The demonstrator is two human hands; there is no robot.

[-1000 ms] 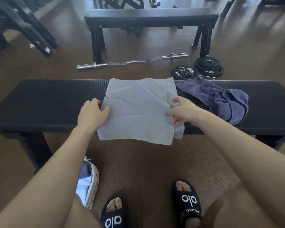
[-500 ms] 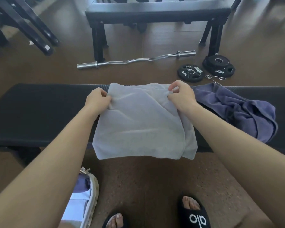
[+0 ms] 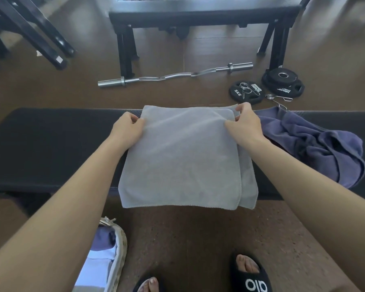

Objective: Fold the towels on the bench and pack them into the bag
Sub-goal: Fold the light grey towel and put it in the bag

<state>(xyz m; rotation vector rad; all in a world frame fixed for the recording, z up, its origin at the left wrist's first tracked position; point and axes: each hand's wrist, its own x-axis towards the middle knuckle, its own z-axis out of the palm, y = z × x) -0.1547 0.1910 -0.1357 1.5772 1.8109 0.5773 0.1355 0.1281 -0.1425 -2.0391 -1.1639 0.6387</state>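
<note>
- A grey towel (image 3: 179, 157), folded into a rough square of at least two layers, lies across the middle of a black padded bench (image 3: 51, 148). Its near part hangs over the bench's near edge, and its far edge lies along the bench's far edge.
- The left hand (image 3: 128, 128) is at the towel's far left corner. Its fingers are curled and pinch the top layer of cloth between thumb and fingertips.
- The right hand (image 3: 246, 123) is at the towel's far right corner. It is also curled, pinching the top layer, with a lower layer showing just behind the fingers.
- The top layer does not fully cover the one beneath: a strip of the lower layer shows along the towel's right side.
- A purple towel (image 3: 316, 144) lies crumpled on the right part of the bench, just beside the grey towel and partly behind the right forearm. One part of it droops over the near edge.
- A bag (image 3: 118, 256) with a pale woven rim stands open on the floor at the lower left, below the bench's near edge. Purple and white cloth shows inside it.
- Two feet in black slides (image 3: 251, 279) are at the bottom.
- On the floor beyond the bench lie a curved metal bar (image 3: 173, 75) and black weight plates (image 3: 266, 87), in front of a second bench (image 3: 198, 13).
</note>
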